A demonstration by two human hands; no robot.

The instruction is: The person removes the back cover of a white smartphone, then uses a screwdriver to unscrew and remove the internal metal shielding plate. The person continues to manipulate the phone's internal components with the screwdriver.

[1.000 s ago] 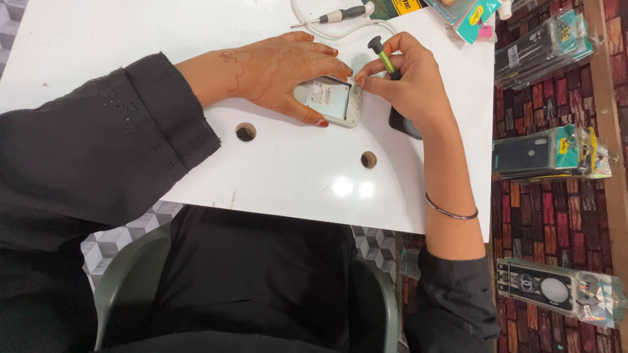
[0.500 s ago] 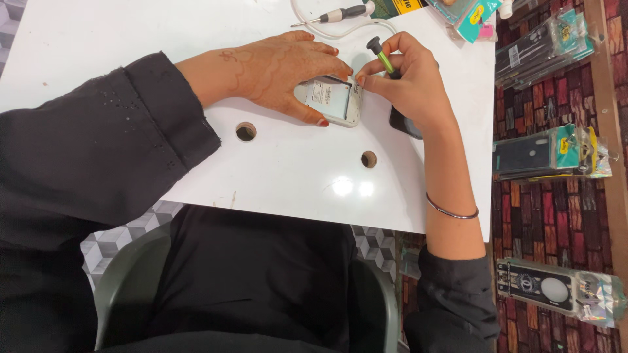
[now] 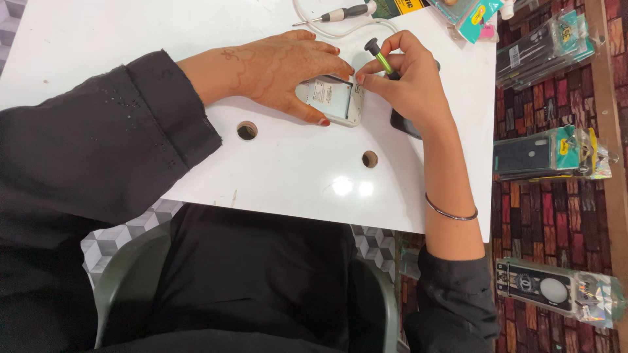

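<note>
Tabletop first: the white table [image 3: 131, 39] fills most of what I see, with two round holes [image 3: 246, 130] drilled in it near my edge, and I sit on a grey-green chair [image 3: 124, 281] pulled up to it. Beyond the right edge of the table, packaged phone covers [image 3: 549, 151] lie on a brick-patterned floor. My left hand [image 3: 275, 68] lies flat on the table, fingers spread, pressing down on the far and left sides of the opened phone [image 3: 333, 99], which rests back-up, cover off, just right of the table's middle. My right hand [image 3: 409, 82] sits just beside the phone on its right, touching my left fingertips, and is pinched shut around a small green-shafted screwdriver [image 3: 381, 59] with a black cap, its tip angled down at the phone's top right corner. A dark flat piece [image 3: 402, 123] pokes out under my right palm. At the far edge a second, black-handled screwdriver [image 3: 337, 14] lies beside a white cable [image 3: 353, 29]. A thin bangle [image 3: 451, 210] rings my right wrist.
</note>
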